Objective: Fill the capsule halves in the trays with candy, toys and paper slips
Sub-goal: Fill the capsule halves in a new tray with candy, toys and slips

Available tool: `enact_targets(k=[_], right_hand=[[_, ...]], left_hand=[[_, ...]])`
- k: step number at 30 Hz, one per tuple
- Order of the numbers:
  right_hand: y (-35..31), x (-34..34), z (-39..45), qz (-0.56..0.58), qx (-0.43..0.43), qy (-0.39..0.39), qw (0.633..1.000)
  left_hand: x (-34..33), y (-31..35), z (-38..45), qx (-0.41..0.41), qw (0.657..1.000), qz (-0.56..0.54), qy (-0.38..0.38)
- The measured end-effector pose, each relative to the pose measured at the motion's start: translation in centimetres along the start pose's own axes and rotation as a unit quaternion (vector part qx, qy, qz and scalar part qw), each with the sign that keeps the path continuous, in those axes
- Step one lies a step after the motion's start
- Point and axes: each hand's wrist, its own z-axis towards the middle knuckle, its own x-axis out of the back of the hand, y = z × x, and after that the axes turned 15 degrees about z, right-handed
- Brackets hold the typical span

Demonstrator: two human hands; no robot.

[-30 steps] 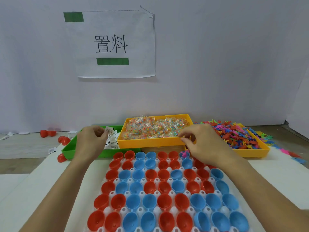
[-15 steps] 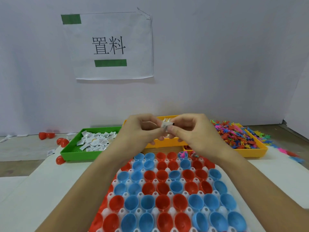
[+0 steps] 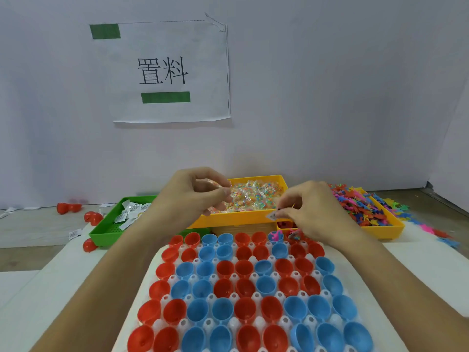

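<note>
A clear-wrapped candy packet [image 3: 220,189] is pinched by the left hand [image 3: 193,193] above the yellow plastic candy tray [image 3: 238,219]. A small white paper slip [image 3: 271,216] is pinched by the right hand [image 3: 308,212] over the white tray of red and blue capsule halves [image 3: 142,301].

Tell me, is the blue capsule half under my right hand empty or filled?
Filled, partly: a pink toy sticks out of that blue capsule half.

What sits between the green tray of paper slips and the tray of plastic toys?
The yellow candy tray, full of wrapped candies, sits between the green tray and the toy tray, seen in the head view.
</note>
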Motion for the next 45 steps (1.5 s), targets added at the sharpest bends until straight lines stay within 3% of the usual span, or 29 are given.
enact_targets(k=[10,31,45], right_hand=[[0.9,-1.4,-0.2,-0.080,-0.003,-0.066,0.995],[0.1,-1.3,-0.8,-0.202,0.042,-0.084,0.975],[-0.3,-1.2,-0.9,-0.215,0.058,-0.089,0.971]], left_hand=[[0.3,-0.3,0.0,-0.005,0.999,0.027,0.036],[0.1,-0.7,0.3,-0.013,0.998,0.047,0.032],[0.1,-0.8,0.4,-0.019,0.998,0.048,0.029]])
